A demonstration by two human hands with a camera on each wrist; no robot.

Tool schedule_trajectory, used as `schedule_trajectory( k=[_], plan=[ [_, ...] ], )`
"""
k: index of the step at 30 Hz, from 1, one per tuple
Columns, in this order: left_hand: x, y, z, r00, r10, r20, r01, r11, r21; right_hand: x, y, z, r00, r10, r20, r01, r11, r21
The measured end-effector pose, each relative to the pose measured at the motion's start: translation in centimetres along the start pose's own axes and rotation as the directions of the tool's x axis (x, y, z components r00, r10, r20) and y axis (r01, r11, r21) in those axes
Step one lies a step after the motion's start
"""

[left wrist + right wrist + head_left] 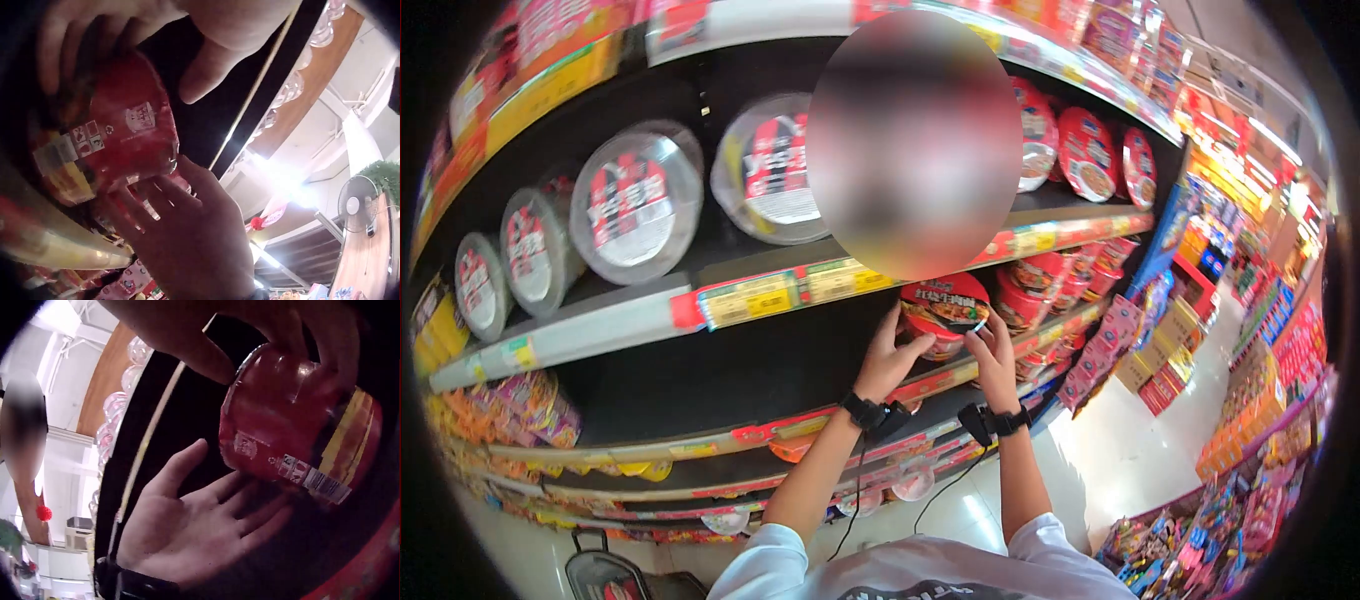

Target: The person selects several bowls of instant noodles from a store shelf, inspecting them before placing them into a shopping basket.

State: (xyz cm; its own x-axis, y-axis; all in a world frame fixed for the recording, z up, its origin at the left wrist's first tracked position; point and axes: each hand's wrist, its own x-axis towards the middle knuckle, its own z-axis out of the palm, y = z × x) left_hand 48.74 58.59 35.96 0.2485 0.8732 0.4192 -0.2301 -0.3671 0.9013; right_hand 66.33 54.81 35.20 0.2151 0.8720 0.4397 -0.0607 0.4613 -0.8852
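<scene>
Between my left hand (887,362) and right hand (996,365) I grasp a red noodle cup (943,310), one hand at each side, fingers about its wall. In the head view the cup lies just below and right of the centre of the frame, its printed lid facing up toward the camera, below a price rail (775,295) and left of stacked red cups (1035,280). A dark wristband (865,410) encircles my left wrist; a second band (1008,421) encircles my right.

In the left wrist view the cup's red wall fills the left part of the frame, with my left hand above and my right hand below it; a fan (354,204) stands at the right edge. In the right wrist view the cup occupies the upper right, its barcode label (325,485) toward the lower side; my right hand is above, and my left hand, palm showing and thumb spread apart from the cup, is below.

Across the upper left of the head view, clear round-lidded tubs (635,208) line a shelf; a blurred disc covers the upper centre. Colourful packets (540,405) lie at the lower left.
</scene>
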Motion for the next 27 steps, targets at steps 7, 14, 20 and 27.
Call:
schedule_trajectory(
  k=[7, 14, 20, 27],
  plan=[
    [-11.8, 8.2, -8.5, 0.99, 0.03, -0.135, -0.005, 0.983, 0.181, -8.0, -3.6, 10.5, 0.975, -0.018, 0.222, -0.009, 0.993, 0.117],
    [-28.8, 13.3, -17.2, 0.869, 0.248, -0.429, 0.038, 0.83, 0.556, -18.3, -2.2, 22.4, 0.819, 0.043, 0.572, -0.179, 0.967, 0.183],
    [-43.5, 19.1, -20.6, 0.62, 0.136, -0.773, 0.322, 0.854, 0.408, -26.8, -2.4, 33.4, 0.446, 0.12, 0.887, -0.482, 0.867, 0.125],
    [-60.1, 17.7, -23.9, 0.173, 0.047, -0.984, 0.47, 0.874, 0.124, -39.6, 2.8, 45.2, -0.028, 0.174, 0.984, -0.56, 0.813, -0.16]
  ],
)
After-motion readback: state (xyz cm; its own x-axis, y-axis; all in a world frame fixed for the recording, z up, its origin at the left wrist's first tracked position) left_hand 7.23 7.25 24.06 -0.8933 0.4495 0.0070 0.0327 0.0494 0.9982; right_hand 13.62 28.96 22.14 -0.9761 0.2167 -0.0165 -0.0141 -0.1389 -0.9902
